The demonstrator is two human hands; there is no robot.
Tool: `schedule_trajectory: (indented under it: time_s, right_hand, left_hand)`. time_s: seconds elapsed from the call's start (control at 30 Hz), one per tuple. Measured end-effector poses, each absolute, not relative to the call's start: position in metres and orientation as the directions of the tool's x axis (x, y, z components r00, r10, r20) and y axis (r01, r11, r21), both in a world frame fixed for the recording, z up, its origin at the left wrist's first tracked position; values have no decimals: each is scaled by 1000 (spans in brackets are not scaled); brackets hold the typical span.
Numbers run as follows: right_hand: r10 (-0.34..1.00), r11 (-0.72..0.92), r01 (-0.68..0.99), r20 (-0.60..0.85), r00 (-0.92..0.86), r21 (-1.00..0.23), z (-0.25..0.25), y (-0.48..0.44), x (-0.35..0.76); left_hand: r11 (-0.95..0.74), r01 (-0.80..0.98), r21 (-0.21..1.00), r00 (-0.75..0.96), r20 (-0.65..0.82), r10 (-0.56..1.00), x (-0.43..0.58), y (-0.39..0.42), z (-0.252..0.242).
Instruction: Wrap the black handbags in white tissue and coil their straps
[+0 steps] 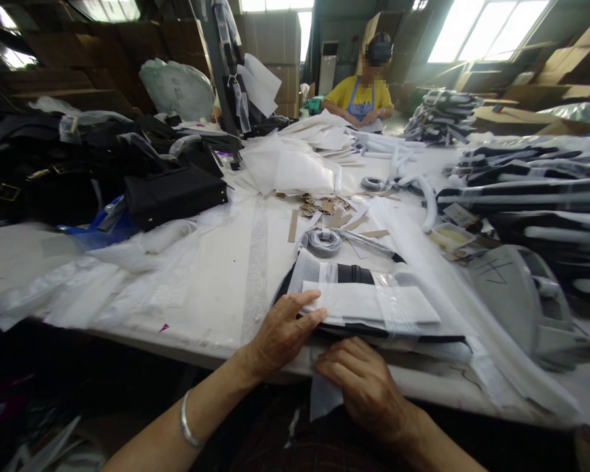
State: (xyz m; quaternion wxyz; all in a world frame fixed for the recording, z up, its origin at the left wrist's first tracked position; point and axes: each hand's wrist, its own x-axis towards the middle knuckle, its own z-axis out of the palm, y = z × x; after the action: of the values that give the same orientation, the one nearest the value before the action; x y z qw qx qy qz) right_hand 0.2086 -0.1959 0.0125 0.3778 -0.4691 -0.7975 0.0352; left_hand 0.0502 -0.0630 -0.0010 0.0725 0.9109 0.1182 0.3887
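We see the black bag [356,274] on the bench [211,275], partly wrapped: white paper [364,300] and clear tape [396,311] cover much of it, though some black remains bare. Our left hand [288,328] rests, fingers extended, on the paper; our right hand's [358,377] grip, as far as the shadow lets us judge, pinches a thin sheet [324,396]. A clear tray [442,245] holds something yellowish.
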Motion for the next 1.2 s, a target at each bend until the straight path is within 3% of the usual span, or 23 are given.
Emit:
schedule_trajectory:
  time_s: [0.17,0.4,0.6,0.77,1.0,1.2]
  right_hand:
    - [765,581,722,556,-326,-375,36,-209,224]
    - [675,569,814,630,-384,-114,55,-191,219]
    - [783,469,856,550,-289,-219,57,-170,217]
    - [842,422,850,484,-238,-315,66,-166,223]
    - [920,344,845,324,-218,-409,61,-157,231]
    - [980,192,836,142,-137,-514,56,-139,244]
  left_hand:
    - [-965,112,237,721,649,243,51,-62,1]
    - [-961,131,245,659,703,269,55,-70,-2]
    - [-924,125,362,640,683,353,53,-75,-1]
    - [-858,94,505,734,548,403,43,-80,13]
    - [-873,182,453,633,625,457,57,-85,6]
    - [-830,235,506,573,618,538,67,-86,5]
